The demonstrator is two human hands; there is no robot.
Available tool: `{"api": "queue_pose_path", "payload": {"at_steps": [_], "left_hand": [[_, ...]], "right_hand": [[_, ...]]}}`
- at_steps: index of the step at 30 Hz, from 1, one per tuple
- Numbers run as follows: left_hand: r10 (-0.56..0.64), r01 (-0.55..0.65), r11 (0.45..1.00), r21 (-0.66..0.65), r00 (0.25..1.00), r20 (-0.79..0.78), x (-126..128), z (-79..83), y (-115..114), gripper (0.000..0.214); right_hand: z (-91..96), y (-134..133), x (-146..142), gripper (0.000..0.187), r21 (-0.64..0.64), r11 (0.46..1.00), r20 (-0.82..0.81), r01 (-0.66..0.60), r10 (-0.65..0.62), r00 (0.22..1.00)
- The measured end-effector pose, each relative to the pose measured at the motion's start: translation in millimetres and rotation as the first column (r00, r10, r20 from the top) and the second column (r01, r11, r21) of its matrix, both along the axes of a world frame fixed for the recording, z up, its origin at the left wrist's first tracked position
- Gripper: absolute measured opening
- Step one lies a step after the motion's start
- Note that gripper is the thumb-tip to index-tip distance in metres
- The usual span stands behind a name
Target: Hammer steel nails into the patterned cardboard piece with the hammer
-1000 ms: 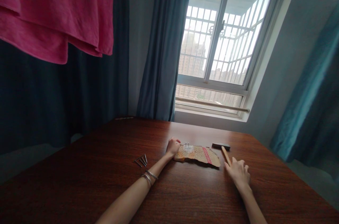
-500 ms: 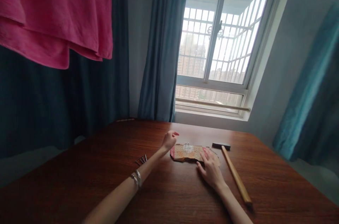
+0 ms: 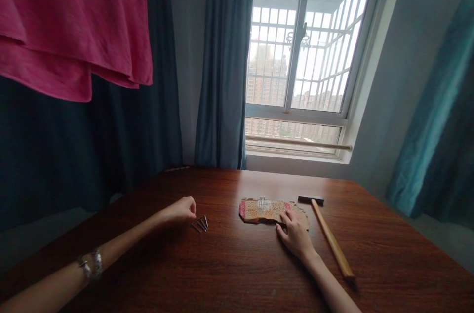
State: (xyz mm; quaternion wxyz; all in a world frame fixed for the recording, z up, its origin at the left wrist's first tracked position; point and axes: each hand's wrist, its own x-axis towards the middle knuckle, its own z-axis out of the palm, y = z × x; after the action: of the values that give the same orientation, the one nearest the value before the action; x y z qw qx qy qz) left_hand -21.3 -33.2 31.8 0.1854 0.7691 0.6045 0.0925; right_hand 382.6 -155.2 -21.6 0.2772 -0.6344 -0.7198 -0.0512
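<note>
A flat patterned piece of board (image 3: 259,211) lies on the wooden table (image 3: 237,273), with two nails standing upright in it (image 3: 261,201). My right hand (image 3: 295,233) rests flat on the board's right end, fingers stretched out. My left hand (image 3: 180,211) is curled, its fingertips right beside a small pile of loose nails (image 3: 200,224) at the left. I cannot see whether it has a nail between its fingers. A hammer with a long wooden handle (image 3: 331,240) and dark head (image 3: 310,199) lies to the right of the board.
A window with a grille (image 3: 296,66) is behind the table, with blue curtains (image 3: 222,66) on either side. A pink cloth (image 3: 74,26) hangs at the upper left. The table's far edge runs just below the window sill.
My left hand left the board's left end and moved left to the loose nails. My right hand moved off the hammer handle onto the board's right end.
</note>
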Motion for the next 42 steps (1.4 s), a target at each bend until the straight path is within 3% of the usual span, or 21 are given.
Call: {"api": "queue_pose_path", "payload": {"at_steps": [7,16,20,23,25,28,31,35,38,42], "left_hand": [[-0.05,0.05,0.999,-0.003,0.997,-0.056,4.6,-9.6,-7.1,0.014],[-0.06,0.065,0.997,0.037,0.992,-0.108,7.5,-17.4,4.3,0.011],[-0.016,0.024,0.994,0.106,0.997,-0.073,14.4,-7.0,15.3,0.01],[-0.033,0.029,0.988,0.154,0.999,0.025,32.8,11.1,20.9,0.012],[-0.117,0.088,0.981,0.173,0.978,0.17,53.3,21.0,19.0,0.016],[-0.246,0.214,0.969,0.121,0.849,0.468,94.5,23.4,5.1,0.025],[-0.265,0.275,0.957,0.089,0.715,0.647,141.7,10.0,-18.0,0.027],[-0.248,0.329,0.943,0.046,0.605,0.756,195.1,-15.7,-48.0,0.028],[-0.294,0.358,0.928,0.099,0.545,0.786,217.9,-27.5,-61.2,0.029],[-0.293,0.364,0.925,0.111,0.495,0.818,227.3,-32.9,-64.1,0.03]], "right_hand": [[1.7,-0.7,0.2,0.036,0.005,1.0,0.004,-0.009,0.009,1.0],[0.6,-0.2,1.0,0.035,0.028,1.0,0.014,-0.005,0.004,1.0],[0.2,-0.4,1.2,0.034,0.045,0.999,0.02,0.002,-0.003,1.0],[1.7,0.3,1.4,0.03,0.092,0.996,0.012,0.022,-0.023,1.0],[4.4,0.7,-0.2,0.028,0.141,0.989,-0.031,0.037,-0.032,0.999],[9.0,0.7,-7.9,0.028,0.179,0.984,-0.21,0.0,0.038,0.977],[10.7,0.0,-20.6,0.031,0.15,0.982,-0.469,-0.118,0.175,0.866],[10.4,0.2,-32.6,0.04,0.079,0.965,-0.751,-0.25,0.223,0.621],[11.9,1.4,-32.4,0.045,0.045,0.958,-0.863,-0.284,0.18,0.471],[12.0,4.2,-27.5,0.041,0.048,0.956,-0.908,-0.289,0.162,0.387]]}}
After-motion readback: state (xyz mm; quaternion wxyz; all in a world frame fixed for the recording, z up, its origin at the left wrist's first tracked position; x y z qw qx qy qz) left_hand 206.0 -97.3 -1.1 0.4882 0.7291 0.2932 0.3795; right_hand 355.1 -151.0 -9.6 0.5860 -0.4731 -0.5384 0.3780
